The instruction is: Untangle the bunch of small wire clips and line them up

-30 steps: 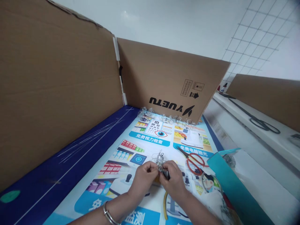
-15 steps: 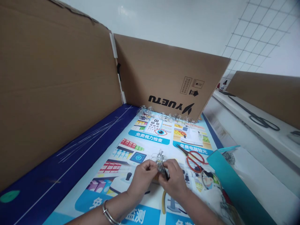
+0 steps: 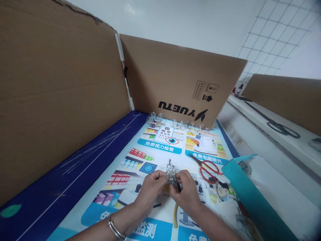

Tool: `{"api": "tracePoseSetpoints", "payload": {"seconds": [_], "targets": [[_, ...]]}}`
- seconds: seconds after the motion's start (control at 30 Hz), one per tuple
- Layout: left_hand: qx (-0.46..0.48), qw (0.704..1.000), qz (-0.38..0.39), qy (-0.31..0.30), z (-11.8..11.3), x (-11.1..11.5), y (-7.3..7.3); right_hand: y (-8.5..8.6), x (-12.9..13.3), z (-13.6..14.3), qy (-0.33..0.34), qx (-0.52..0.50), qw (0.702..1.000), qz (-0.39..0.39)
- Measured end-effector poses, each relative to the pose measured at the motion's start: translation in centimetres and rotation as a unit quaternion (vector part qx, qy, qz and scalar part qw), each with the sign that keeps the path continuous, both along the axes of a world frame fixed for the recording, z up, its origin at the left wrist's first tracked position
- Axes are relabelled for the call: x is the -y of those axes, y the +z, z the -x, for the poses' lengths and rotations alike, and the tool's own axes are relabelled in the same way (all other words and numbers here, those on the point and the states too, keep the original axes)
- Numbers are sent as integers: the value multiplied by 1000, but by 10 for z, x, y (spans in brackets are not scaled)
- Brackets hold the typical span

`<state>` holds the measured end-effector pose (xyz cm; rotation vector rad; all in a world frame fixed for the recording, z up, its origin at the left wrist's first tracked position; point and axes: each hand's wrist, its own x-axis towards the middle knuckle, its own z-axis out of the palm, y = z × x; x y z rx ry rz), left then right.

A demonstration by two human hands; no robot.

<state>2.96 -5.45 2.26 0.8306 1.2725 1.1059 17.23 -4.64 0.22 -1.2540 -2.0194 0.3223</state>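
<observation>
A small cluster of silver wire and clear beads (image 3: pixel 171 171) stands upright between my two hands, above the printed sheet. My left hand (image 3: pixel 153 187) pinches its left side between thumb and fingertips. On the other side, my right hand (image 3: pixel 186 190) has its fingers closed at the cluster's lower right. Something dark shows between the right thumb and fingers, too small to name. Below that hand a yellow curved handle (image 3: pixel 175 216) sticks out; whether the hand holds it, I cannot tell. Red-handled scissors (image 3: pixel 209 170) lie to the right, beyond my right hand.
Cardboard panels (image 3: pixel 175 77) stand behind and on the left. More beaded wire pieces (image 3: pixel 179 125) line the back panel's foot. Thin straight wires (image 3: pixel 95 147) lie on the blue strip. At right are a teal-edged box (image 3: pixel 255 194), a wire coil (image 3: pixel 227 191) and a ledge with black scissors (image 3: pixel 283 129).
The beaded wire cluster has tilted and turned slightly between my fingers. Both hands stay in nearly the same place, the left fingertips shifted a little.
</observation>
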Motion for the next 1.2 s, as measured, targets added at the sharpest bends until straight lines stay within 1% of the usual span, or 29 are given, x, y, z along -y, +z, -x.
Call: {"api": "tracePoseSetpoints", "payload": {"seconds": [0.17,0.23,0.4,0.53,0.63,0.77,0.87,0.97,1.03,1.2], "targets": [[21,1000,-6,-7,-1,1,-4,3,-2,-1,7,-42,999,9],[43,999,-1,-3,-2,3,-4,4,-2,-1,13,-54,998,3],[116,992,46,12,-6,6,-5,4,-5,-2,47,-76,996,4],[135,990,38,29,-7,8,-4,5,-7,-4,56,-104,993,23],[105,993,21,39,-7,9,-1,6,-7,-4,60,-125,989,45],[12,998,-25,49,-4,6,1,6,-6,1,67,-151,983,85],[-51,995,-67,45,0,3,-1,5,-6,3,74,-158,979,106],[-73,994,-70,37,3,0,-4,6,-6,1,97,-153,976,124],[-80,994,-66,37,4,-1,-7,7,-7,-3,105,-147,976,122],[-101,991,-80,42,3,-1,-13,6,-10,-9,60,-146,985,69]]}}
